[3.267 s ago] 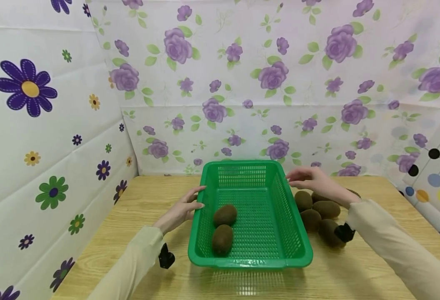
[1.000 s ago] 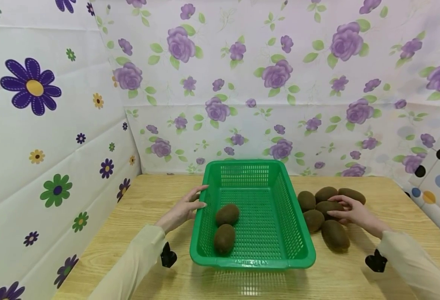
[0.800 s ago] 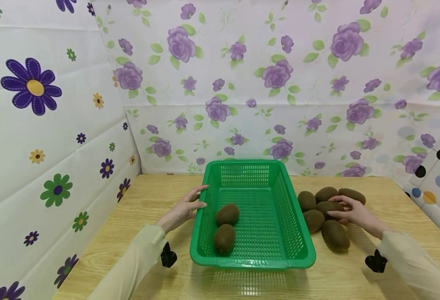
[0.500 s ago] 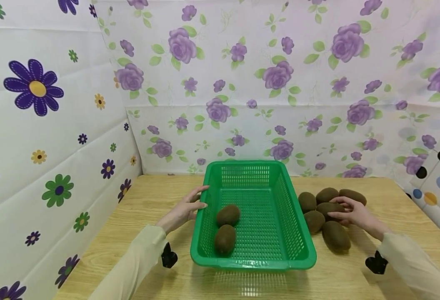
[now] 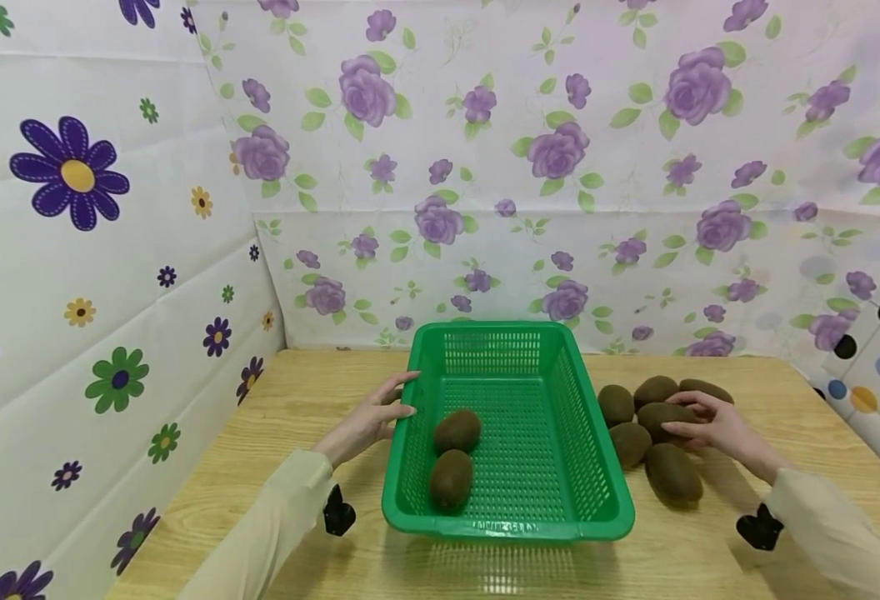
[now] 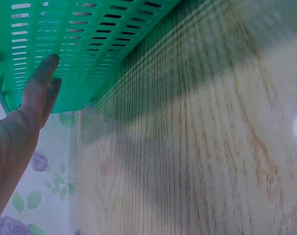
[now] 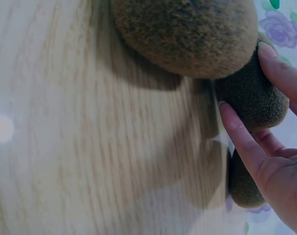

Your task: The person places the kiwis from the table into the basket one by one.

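Note:
A green plastic basket [image 5: 511,528] stands on the table, with two brown kiwis [image 5: 451,479] along the left side of its floor. My left hand [image 5: 361,425] grips the basket's left rim; in the left wrist view, its fingers [image 6: 38,88] lie against the slotted outer wall. To the basket's right, my right hand [image 5: 721,429] holds a kiwi [image 5: 659,419] in the middle of a cluster. The right wrist view shows thumb and fingers on either side of that kiwi [image 7: 253,95], and a larger-looking kiwi [image 7: 187,34] nearer the camera.
Several other kiwis crowd around the held one, including a front kiwi [image 5: 674,475], a left kiwi [image 5: 616,405] and a back kiwi [image 5: 655,392]. The wooden table [image 5: 320,367] ends at a floral cloth [image 5: 485,250] behind and a flowered cloth [image 5: 140,292] at the left.
My right hand has gone from beside the basket's right rim down and rightward to the middle kiwi of the cluster. My left hand keeps its place on the rim.

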The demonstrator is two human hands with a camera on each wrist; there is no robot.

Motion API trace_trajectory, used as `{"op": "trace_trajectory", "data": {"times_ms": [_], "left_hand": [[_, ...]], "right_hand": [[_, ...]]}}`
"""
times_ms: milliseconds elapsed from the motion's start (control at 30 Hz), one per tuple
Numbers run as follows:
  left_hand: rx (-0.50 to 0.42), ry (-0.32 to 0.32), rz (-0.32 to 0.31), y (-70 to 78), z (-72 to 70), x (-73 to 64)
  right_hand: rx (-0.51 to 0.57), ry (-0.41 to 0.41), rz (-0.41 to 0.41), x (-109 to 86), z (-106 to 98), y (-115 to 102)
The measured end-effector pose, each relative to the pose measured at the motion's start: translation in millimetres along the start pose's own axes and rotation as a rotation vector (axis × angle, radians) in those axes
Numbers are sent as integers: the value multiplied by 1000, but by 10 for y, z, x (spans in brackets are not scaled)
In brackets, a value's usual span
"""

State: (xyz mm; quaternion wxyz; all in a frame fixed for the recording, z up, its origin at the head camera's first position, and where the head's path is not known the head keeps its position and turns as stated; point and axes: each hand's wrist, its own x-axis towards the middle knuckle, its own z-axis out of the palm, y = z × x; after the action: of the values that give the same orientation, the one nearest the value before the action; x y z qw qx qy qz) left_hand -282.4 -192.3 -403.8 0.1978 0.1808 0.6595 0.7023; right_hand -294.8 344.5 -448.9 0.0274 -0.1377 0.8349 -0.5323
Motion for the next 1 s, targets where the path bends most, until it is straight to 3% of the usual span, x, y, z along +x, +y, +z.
{"op": "trace_trajectory", "data": {"times_ms": [233,567,1000], "left_hand": [[8,-19,22,-17,-16,10],[-19,1,-5,1,-8,0],[-3,-28,-29,197,103,-99]], "right_hand": [[-31,10,-12,-47,-77,-103],[-53,3,-90,-61,-170,-238],[-224,-33,-99,69,-151,-739]]}}
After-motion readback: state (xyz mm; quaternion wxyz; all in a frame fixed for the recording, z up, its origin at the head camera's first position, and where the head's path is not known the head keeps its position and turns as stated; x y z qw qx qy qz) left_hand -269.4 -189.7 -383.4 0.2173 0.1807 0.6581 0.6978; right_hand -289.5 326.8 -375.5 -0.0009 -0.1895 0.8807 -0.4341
